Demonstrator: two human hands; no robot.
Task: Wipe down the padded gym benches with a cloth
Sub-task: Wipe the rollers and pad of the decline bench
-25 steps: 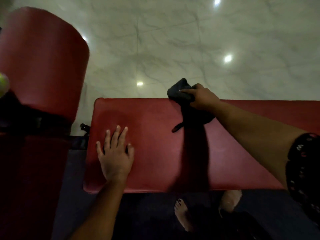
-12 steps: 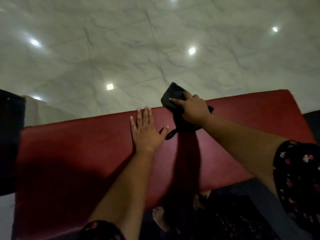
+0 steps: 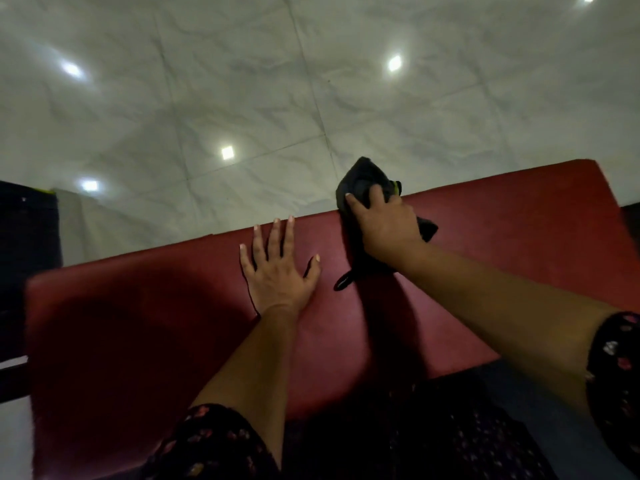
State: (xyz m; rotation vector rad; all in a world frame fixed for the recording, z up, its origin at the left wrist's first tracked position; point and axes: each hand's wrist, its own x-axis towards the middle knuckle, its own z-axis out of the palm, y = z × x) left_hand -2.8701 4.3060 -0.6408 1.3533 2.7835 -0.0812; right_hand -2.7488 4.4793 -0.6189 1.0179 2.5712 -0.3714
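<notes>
A red padded bench runs across the view from lower left to upper right. My right hand presses a black cloth onto the pad at its far edge, with part of the cloth hanging over that edge and a small loop trailing toward me. My left hand lies flat on the pad just left of the cloth, fingers spread, holding nothing. Both forearms reach over the bench from the near side.
A pale marble tile floor with bright light reflections lies beyond the bench. A dark object stands at the left edge. Dark floor matting shows below the bench's near right edge.
My left hand has moved from the bench's left end to beside the cloth. The view swung right along the bench, and the red pad at the left went out of view. The right hand stays on the cloth.
</notes>
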